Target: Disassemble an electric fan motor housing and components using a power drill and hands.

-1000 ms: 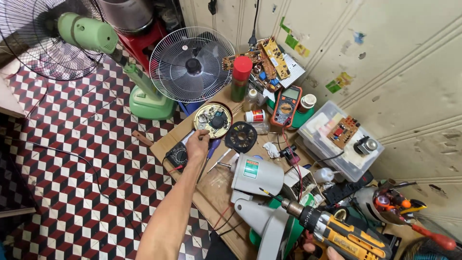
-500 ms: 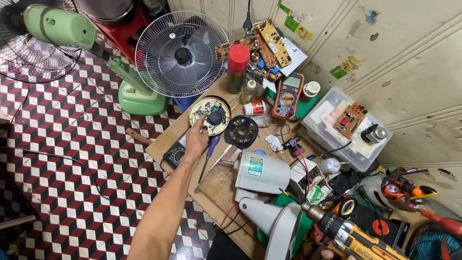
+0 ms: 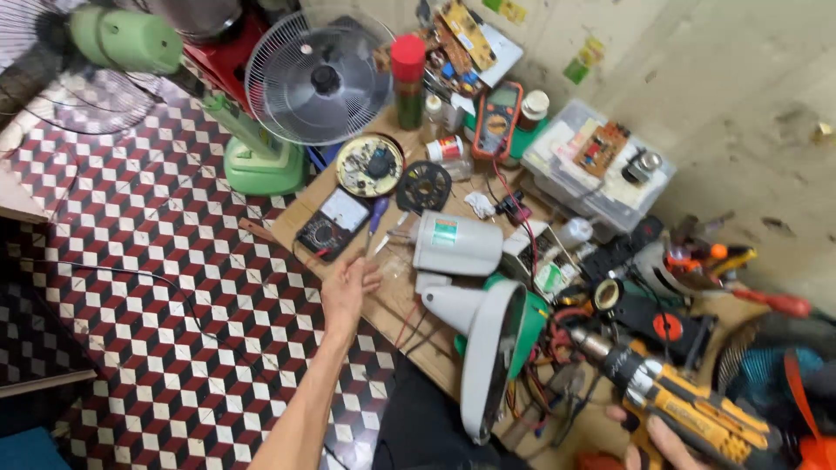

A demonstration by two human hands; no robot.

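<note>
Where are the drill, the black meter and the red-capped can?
drill (image 3: 688,409): head view, on its yellow and black body.
black meter (image 3: 333,224): head view, on its pale dial face.
red-capped can (image 3: 407,59): head view, on the red cap.

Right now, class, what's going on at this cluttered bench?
A person works with bare hands at a wooden board on a tiled floor. The left hand is open, holding nothing, just short of a black meter and a blue screwdriver. The right hand grips a yellow drill, its tip beside a grey fan housing on its green base. A white motor cover lies behind.
</note>
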